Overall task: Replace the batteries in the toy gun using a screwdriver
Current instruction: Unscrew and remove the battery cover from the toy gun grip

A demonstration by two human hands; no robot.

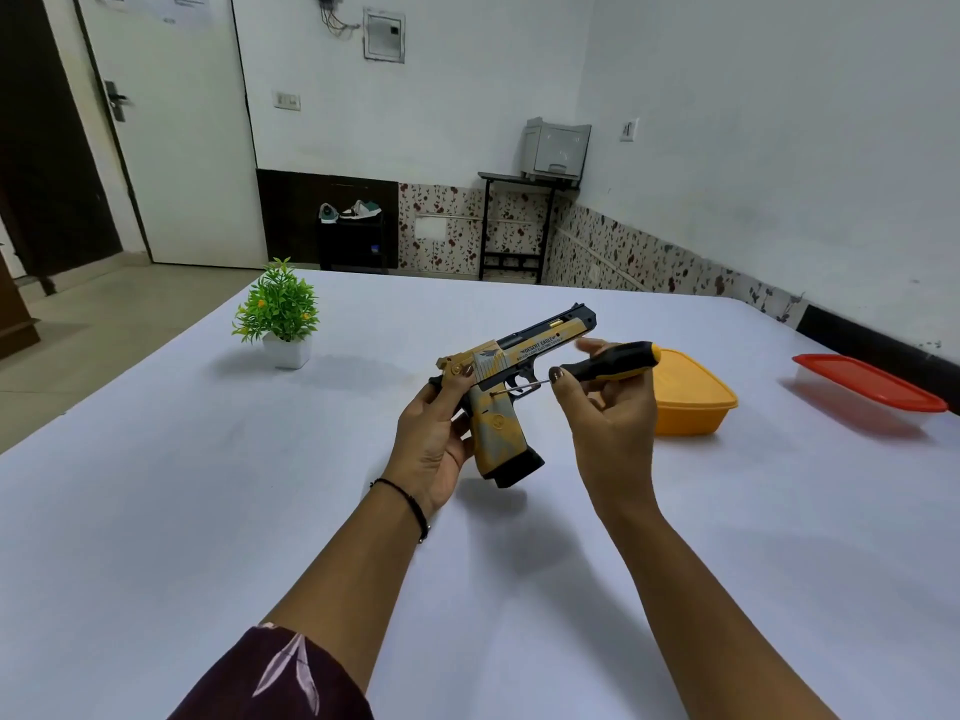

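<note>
Two bare hands work above a white table (208,511), seen from a head camera; the left hand (434,439) is closed around the back of a toy gun (511,387), thumb on the rear of the slide, fingers behind the grip; the gun is yellow, grey and black, held clear of the table, barrel pointing away and to the right, grip angled down toward the viewer; the right hand (608,407) is curled around a screwdriver (597,367) with a black and yellow handle, thumb and fingers pinching it; the thin shaft runs left and its tip touches the side of the gun just above the grip; a yellow tub (691,397) sits on the table just behind the right hand; a clear box with a red lid (867,389) lies well apart at the right edge; a small green plant (280,314) in a white pot stands at the far left; a black bracelet (410,504) circles the left wrist.
</note>
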